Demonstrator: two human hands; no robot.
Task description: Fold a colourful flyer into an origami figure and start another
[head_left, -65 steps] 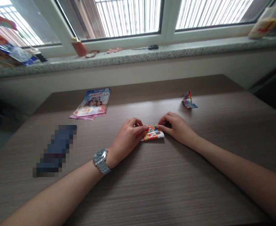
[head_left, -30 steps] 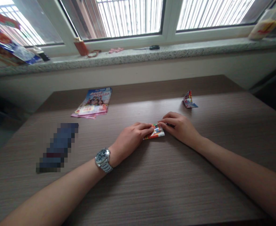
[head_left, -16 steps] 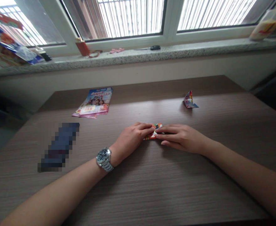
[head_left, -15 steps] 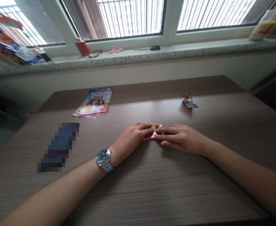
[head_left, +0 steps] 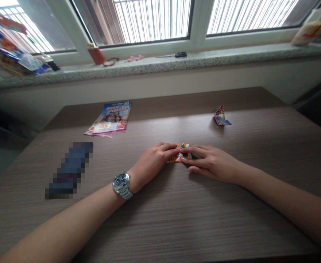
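Observation:
A small folded piece of printed paper (head_left: 184,155), red, orange, green and white, lies flat on the table between my hands. My left hand (head_left: 159,157), with a metal watch (head_left: 121,181) at its wrist, holds the paper down by its left part. The fingers lie together over it, and the thumb is hidden. From the right side my right hand (head_left: 208,160) reaches onto the paper. Its fingers are spread and stretched out, with two fingertips touching the right part. Further back stands a folded paper piece (head_left: 221,116) with a pointed top.
A stack of printed leaflets (head_left: 111,117) lies at the back left of the table (head_left: 160,219). Nearer on the left is a dark, pixelated oblong thing (head_left: 70,170). Along the stone windowsill (head_left: 212,57) are a red case (head_left: 96,54) and a dark-handled tool (head_left: 180,54).
The right fingers have shifted slightly on the paper, and more of its orange and dark print shows between the hands. The left hand has stayed in place.

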